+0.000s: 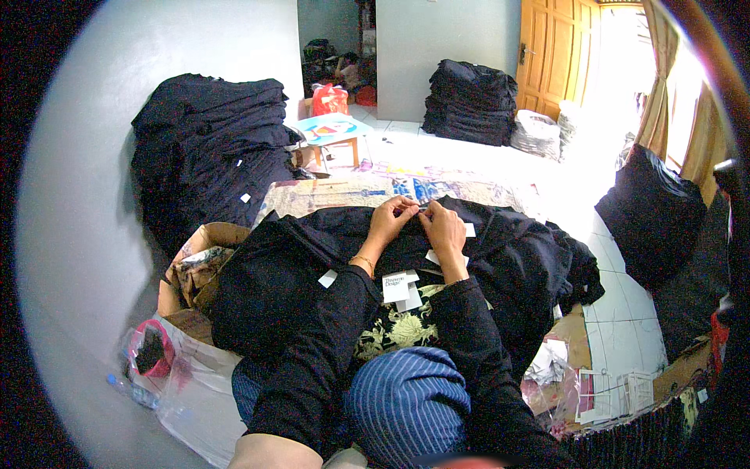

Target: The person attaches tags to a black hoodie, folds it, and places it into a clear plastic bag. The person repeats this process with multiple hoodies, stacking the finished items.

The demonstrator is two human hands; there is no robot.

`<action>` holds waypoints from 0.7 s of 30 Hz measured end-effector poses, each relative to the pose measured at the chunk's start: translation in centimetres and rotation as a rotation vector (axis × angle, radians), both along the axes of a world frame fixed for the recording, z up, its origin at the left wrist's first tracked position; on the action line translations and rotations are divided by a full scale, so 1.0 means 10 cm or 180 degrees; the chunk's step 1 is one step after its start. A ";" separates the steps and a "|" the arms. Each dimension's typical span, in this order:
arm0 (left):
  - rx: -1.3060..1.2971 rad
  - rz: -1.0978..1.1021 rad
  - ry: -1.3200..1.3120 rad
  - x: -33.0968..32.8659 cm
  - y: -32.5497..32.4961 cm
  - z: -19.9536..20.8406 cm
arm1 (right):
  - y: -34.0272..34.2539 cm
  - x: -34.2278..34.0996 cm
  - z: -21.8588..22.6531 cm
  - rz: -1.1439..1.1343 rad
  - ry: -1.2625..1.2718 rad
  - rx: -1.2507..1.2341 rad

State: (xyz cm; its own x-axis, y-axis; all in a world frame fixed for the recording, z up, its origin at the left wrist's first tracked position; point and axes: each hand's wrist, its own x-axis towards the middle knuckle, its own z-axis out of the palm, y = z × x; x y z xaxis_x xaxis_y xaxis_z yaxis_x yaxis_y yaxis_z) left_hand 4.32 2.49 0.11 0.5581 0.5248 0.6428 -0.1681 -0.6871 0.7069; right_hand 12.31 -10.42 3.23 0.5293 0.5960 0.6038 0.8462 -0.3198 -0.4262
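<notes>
While I watch from the head view, going left to right, a tall heap of dark folded clothes leans by the wall, and below it a cardboard box holds crumpled scraps within arm's reach. Across my lap lies the black garment, soft and matte, spread flat so its upper edge faces the hands. My left hand has its grip pinched on the cloth at that edge; my right hand meets it, fingertips pressed together on what may be a small tag or fastener, though it is too small to tell. White paper tags rest on the fabric just below the wrists. Farther right, another dark stack stands by the wooden door.
</notes>
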 end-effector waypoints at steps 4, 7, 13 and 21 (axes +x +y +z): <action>-0.0006 -0.0056 -0.0117 -0.01 -0.02 0.02 | -0.02 -0.01 0.01 0.0035 0.0039 -0.0085; -0.0058 -0.0161 -0.0029 -0.04 -0.03 0.03 | -0.03 0.01 -0.01 0.0185 0.0121 -0.0070; -0.0154 -0.0188 -0.0136 -0.05 0.02 0.01 | 0.01 0.05 -0.04 0.0809 0.0558 0.0384; -0.1467 -0.0799 -0.0909 -0.09 0.05 0.02 | 0.11 0.07 -0.04 0.1622 0.1100 0.1257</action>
State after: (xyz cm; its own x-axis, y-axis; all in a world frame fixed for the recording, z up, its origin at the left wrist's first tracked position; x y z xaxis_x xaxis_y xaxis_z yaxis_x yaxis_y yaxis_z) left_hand 3.40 2.96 0.32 0.5399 0.6596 0.5229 -0.5129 -0.2348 0.8257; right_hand 13.04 -9.36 2.88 0.4437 0.5915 0.6733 0.6452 0.3106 -0.6980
